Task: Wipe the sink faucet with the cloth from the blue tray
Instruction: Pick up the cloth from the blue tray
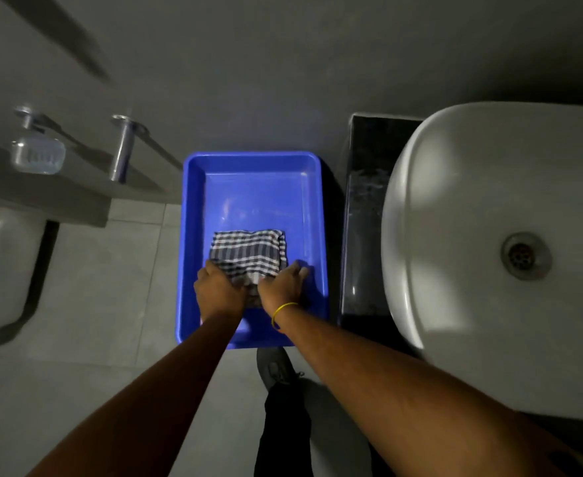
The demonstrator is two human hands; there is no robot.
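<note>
The checked cloth [248, 253] lies folded in the blue tray [193, 235]; left hand [219, 290] and right hand [281, 285] each grip its near edge.

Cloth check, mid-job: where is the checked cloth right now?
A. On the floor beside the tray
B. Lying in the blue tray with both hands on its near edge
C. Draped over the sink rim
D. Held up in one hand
B: the cloth lies in the blue tray, with the left hand and right hand on its near edge.
</note>
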